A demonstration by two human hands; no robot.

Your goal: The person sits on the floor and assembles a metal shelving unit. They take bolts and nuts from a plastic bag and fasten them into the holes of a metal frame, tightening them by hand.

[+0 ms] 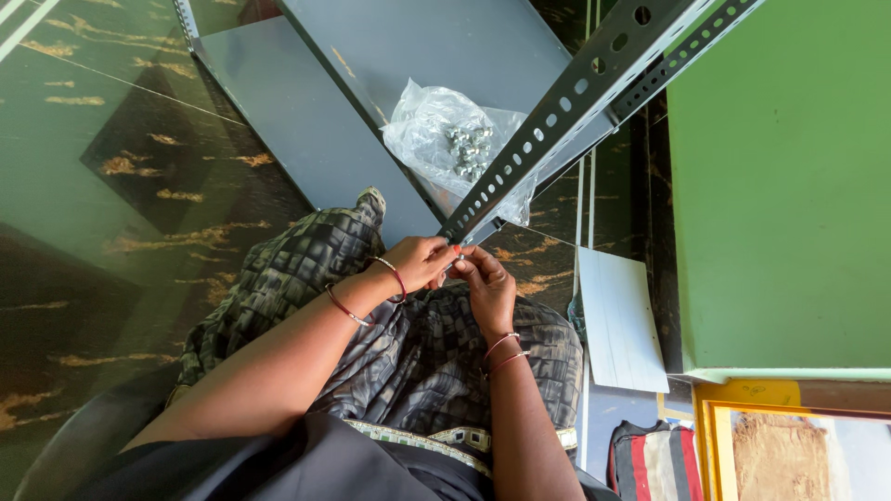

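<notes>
The slotted metal bar [566, 102] was pinched at its end by left hand [419, 263] and right hand [486, 289], fingers clenched.

Bright daylight, sharp focus, glossy floor [139, 186] glare, wide-angle edge stretch.

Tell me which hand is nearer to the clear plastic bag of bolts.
Left, narrowly. The left hand grips the end of the slotted angle bar, just below the plastic bag of bolts. The right hand touches the same end, slightly lower and farther away.
</notes>
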